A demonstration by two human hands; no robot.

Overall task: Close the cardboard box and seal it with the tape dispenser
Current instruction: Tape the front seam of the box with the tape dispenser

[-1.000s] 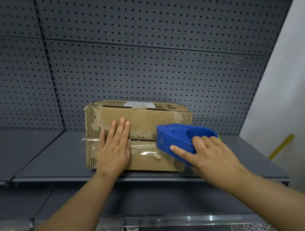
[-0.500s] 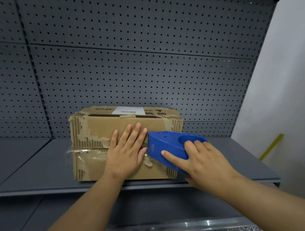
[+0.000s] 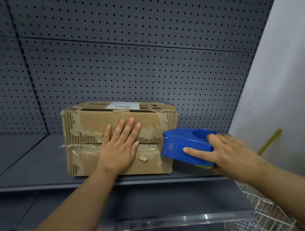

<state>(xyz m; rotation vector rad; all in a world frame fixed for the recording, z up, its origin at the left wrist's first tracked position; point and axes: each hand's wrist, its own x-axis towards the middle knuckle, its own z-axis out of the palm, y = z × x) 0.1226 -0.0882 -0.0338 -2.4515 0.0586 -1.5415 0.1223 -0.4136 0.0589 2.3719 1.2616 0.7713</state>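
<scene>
A worn cardboard box [image 3: 88, 126] lies on its side on the grey shelf [image 3: 29, 162], its two flaps closed toward me. Clear tape runs along the seam from the box's left edge to the right. My left hand [image 3: 119, 149] presses flat on the seam with straight fingers. My right hand [image 3: 228, 153] grips the blue tape dispenser [image 3: 183, 146], its index finger stretched along the side. The dispenser's front touches the right end of the box face, and most of its body sits past the box's right edge.
A grey pegboard wall [image 3: 133, 62] stands behind the box. A lower shelf with a clear plastic lip [image 3: 178, 219] lies below. A white wire basket [image 3: 262, 218] is at bottom right, and a yellow strip [image 3: 269, 141] leans on the white wall.
My right hand has drawn the dispenser to the right along the seam, out to the box's right end. My left hand has slid right along the seam, still pressing flat.
</scene>
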